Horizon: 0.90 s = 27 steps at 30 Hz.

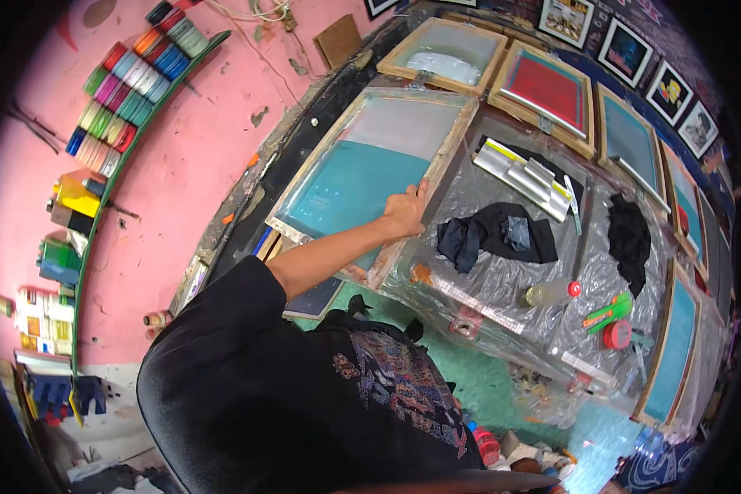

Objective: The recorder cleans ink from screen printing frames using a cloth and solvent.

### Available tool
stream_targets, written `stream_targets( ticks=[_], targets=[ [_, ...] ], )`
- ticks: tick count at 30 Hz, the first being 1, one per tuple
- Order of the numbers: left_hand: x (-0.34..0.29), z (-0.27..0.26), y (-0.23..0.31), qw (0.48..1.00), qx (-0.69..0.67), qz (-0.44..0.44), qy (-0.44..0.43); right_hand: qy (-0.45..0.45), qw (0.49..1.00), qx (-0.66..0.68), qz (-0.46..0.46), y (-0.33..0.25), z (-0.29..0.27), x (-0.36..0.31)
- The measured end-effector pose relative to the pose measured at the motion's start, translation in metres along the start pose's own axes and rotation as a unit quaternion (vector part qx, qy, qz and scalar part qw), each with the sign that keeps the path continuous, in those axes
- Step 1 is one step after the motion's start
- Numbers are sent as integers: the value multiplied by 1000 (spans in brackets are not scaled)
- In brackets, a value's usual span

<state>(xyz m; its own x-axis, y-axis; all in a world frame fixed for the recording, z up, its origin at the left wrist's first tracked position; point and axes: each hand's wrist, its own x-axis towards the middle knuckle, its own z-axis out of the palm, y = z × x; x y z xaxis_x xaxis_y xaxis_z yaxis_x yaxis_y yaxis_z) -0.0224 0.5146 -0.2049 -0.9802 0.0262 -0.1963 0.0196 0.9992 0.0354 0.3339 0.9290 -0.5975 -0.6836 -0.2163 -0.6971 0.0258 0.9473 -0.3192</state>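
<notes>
Head camera, looking down into a busy room: a pink wall (173, 222) with peeling patches fills the left side. The wearer's black shirt (239, 395), printed on the front, takes up the lower middle. To the right stands a long table (502, 284) covered in clear, wrinkled plastic. At its near left end, tilted in this view, is a large wood-edged screen (358, 189), its mesh mostly teal with a pale grey band at the far end. More framed screens line the table's far and right edges, among them a red one (547, 90) and a narrow teal one (671, 354). On the wall, a curved green shelf (214, 45) holds rows of coloured containers (128, 107). On the plastic lie a bunched black cloth (498, 229), a second dark cloth (630, 243) farther right, and, above the first, several silvery bars (523, 177) side by side. The left hand (405, 211) is on the large screen's right-hand rail, fingers bent; I cannot tell whether it grips or only rests there. The right hand is out of view. Smaller still are a red-capped bottle (552, 294) on its side, a bright green tool (608, 313), and a round red lid (617, 335) just beside that tool.
</notes>
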Motion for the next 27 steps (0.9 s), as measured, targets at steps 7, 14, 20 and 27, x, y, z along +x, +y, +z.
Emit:
stream_targets(
  ticks=[7,14,20,27],
  targets=[
    [-40,-48,-31,996,-39,46,68,0,1000,-14,-1,-5,-65,3],
    [-44,-124,-97,975,-108,12,194,-14,1000,0,18,-13,-78,-14],
    [-26,-203,-201,957,-184,60,214,-24,999,10,29,-25,-66,-18],
    [-29,-255,-285,945,-254,58,200,-39,997,20,61,-26,-28,-10]
  ],
)
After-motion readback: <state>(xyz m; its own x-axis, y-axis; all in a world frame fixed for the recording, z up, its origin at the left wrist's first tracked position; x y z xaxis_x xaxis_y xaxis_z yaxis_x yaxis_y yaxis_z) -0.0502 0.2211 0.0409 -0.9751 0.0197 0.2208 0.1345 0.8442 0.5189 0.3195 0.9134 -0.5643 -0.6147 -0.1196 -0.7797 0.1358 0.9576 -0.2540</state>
